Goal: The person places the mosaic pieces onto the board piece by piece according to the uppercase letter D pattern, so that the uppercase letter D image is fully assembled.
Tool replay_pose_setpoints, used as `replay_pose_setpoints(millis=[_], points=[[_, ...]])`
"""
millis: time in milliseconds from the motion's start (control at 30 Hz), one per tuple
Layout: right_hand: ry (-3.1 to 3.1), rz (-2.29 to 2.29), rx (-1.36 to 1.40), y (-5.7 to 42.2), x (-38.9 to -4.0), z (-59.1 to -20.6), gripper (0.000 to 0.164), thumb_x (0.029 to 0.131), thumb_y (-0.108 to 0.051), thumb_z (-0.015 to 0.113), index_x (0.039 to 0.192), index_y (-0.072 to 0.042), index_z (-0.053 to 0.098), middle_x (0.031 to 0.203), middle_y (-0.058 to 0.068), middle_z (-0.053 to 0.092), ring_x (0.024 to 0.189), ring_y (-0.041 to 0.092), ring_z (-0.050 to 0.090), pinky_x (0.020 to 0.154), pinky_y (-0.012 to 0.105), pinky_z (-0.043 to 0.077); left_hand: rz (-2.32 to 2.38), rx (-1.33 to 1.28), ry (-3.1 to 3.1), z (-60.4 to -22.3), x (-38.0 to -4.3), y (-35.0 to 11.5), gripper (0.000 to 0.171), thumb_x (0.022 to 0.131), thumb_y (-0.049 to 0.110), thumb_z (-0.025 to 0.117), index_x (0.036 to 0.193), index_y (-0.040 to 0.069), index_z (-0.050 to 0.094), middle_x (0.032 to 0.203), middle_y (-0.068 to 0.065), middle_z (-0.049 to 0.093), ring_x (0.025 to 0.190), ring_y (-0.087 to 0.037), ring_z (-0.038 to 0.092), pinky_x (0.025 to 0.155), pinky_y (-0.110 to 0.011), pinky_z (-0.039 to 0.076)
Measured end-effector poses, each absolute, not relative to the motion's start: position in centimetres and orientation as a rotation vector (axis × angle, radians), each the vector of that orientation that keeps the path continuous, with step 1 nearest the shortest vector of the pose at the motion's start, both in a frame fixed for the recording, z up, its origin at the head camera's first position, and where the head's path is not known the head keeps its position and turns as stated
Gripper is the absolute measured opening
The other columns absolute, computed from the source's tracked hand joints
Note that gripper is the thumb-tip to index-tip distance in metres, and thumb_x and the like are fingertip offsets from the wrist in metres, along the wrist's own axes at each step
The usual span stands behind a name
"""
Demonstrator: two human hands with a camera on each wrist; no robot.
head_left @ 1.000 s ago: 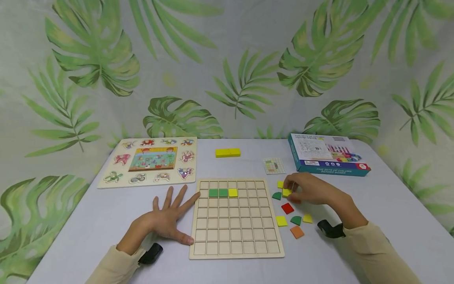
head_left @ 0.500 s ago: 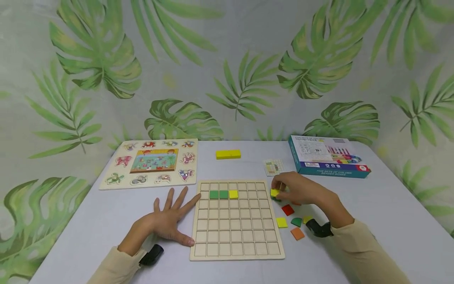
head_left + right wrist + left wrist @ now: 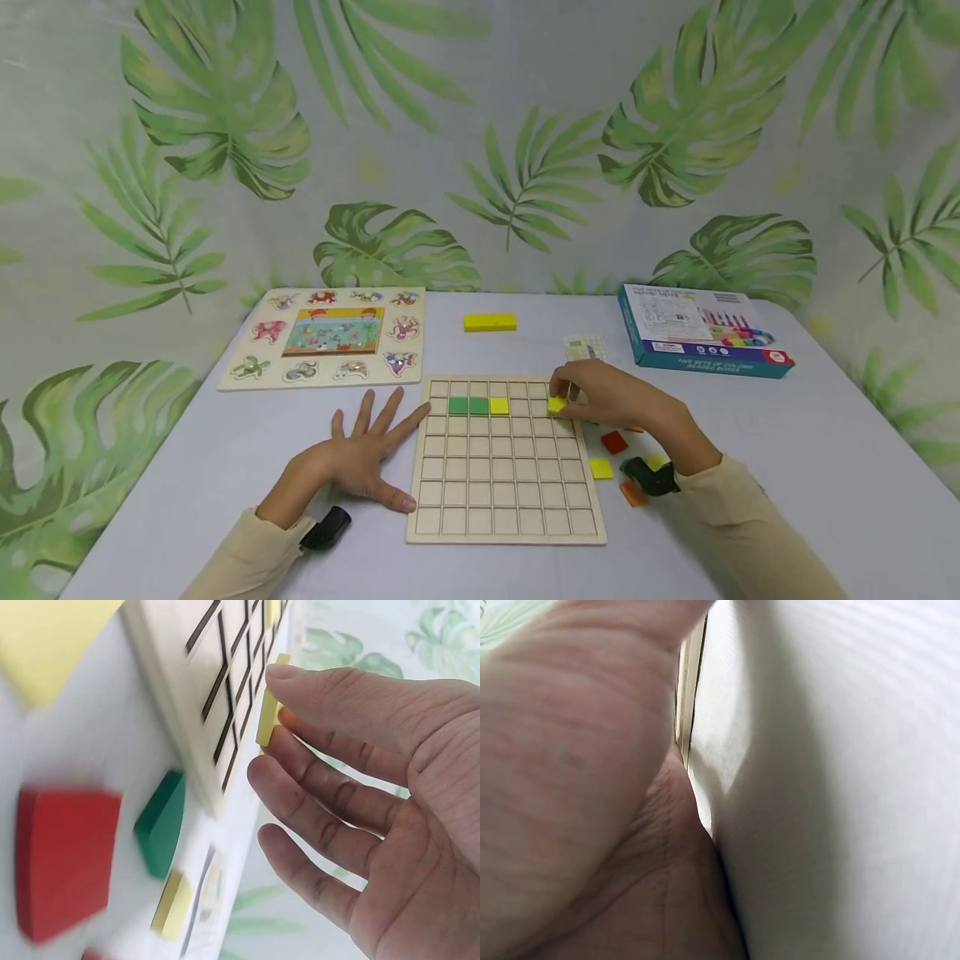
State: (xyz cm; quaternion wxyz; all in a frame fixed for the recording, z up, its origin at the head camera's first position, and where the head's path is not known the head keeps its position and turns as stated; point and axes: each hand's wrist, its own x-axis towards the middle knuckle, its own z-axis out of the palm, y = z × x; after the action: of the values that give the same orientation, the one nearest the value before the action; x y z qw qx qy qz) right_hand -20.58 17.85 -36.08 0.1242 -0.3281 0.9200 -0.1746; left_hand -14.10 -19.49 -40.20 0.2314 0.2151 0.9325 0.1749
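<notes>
My right hand [image 3: 618,396] pinches a yellow square tile [image 3: 267,712] between thumb and fingertips, above the upper right squares of the wooden grid board [image 3: 491,500]. In the board's second row sit two green tiles [image 3: 468,406] and a yellow tile [image 3: 499,406]. Spread flat, my left hand [image 3: 367,458] rests at the board's left edge, with thumb and index finger touching it. Loose tiles lie right of the board: a red tile [image 3: 67,859], a green quarter-round tile [image 3: 161,825], an orange tile [image 3: 633,493] and several yellow ones. My right hand and wrist camera hide some of them.
A pattern card [image 3: 585,347] lies behind the right hand, partly covered by it. Further back are a yellow bar [image 3: 490,322] and a teal box [image 3: 705,333]. A wooden animal puzzle [image 3: 322,367] lies at the back left.
My right hand has picked the yellow tile from the loose pieces and carried it left over the board's upper right. The left hand stays at the board's edge.
</notes>
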Motion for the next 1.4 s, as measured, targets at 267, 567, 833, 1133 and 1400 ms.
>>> replay_pose_setpoints(millis=[267, 567, 833, 1133, 1400], points=[[2.656, -0.518, -0.967, 15.3, -20.5, -35.7, 0.017, 0.091, -0.019, 0.076, 0.104, -0.014, 0.067, 0.098, -0.005, 0.066, 0.092, 0.016, 0.061, 0.085, 0.034, 0.052, 0.455, 0.604, 2.574, -39.7, -14.1, -19.2, 0.128, 0.068, 0.071, 0.079, 0.162, 0.029, 0.003, 0.167, -0.017, -0.018, 0.146, -0.053, -0.024, 0.103, -0.084, -0.008], [2.591, -0.522, -1.103, 11.4, -20.2, -35.5, 0.015, 0.092, -0.017, 0.074, 0.105, -0.012, 0.067, 0.102, -0.002, 0.066, 0.094, 0.019, 0.062, 0.086, 0.033, 0.052, 0.449, 0.583, 2.577, -39.5, -14.1, -19.2, 0.128, 0.067, 0.07, 0.079, 0.162, 0.029, 0.003, 0.167, -0.017, -0.018, 0.147, -0.052, -0.024, 0.103, -0.083, -0.009], [2.574, -0.498, -1.19, 7.8, -20.2, -35.4, 0.014, 0.091, -0.018, 0.075, 0.101, -0.013, 0.067, 0.098, -0.002, 0.066, 0.092, 0.018, 0.061, 0.083, 0.031, 0.051, 0.435, 0.602, 2.592, -39.3, -14.3, -19.5, 0.128, 0.068, 0.072, 0.078, 0.162, 0.029, 0.003, 0.167, -0.018, -0.018, 0.146, -0.054, -0.023, 0.102, -0.084, -0.008], [2.613, -0.36, -1.182, 5.4, -19.6, -36.7, 0.012, 0.092, -0.018, 0.074, 0.101, -0.014, 0.068, 0.095, -0.005, 0.064, 0.082, 0.009, 0.054, 0.076, 0.024, 0.048, 0.428, 0.587, 2.576, -39.7, -14.3, -19.5, 0.129, 0.067, 0.075, 0.076, 0.162, 0.03, 0.002, 0.167, -0.017, -0.019, 0.147, -0.053, -0.023, 0.102, -0.084, -0.007], [2.646, -0.255, -1.181, 4.5, -19.2, -37.6, 0.014, 0.092, -0.018, 0.073, 0.105, -0.015, 0.067, 0.099, -0.005, 0.064, 0.084, 0.007, 0.055, 0.08, 0.024, 0.05, 0.457, 0.574, 2.542, -40.0, -14.2, -19.4, 0.129, 0.066, 0.078, 0.074, 0.162, 0.031, 0.002, 0.166, -0.017, -0.02, 0.146, -0.052, -0.027, 0.103, -0.083, -0.011]])
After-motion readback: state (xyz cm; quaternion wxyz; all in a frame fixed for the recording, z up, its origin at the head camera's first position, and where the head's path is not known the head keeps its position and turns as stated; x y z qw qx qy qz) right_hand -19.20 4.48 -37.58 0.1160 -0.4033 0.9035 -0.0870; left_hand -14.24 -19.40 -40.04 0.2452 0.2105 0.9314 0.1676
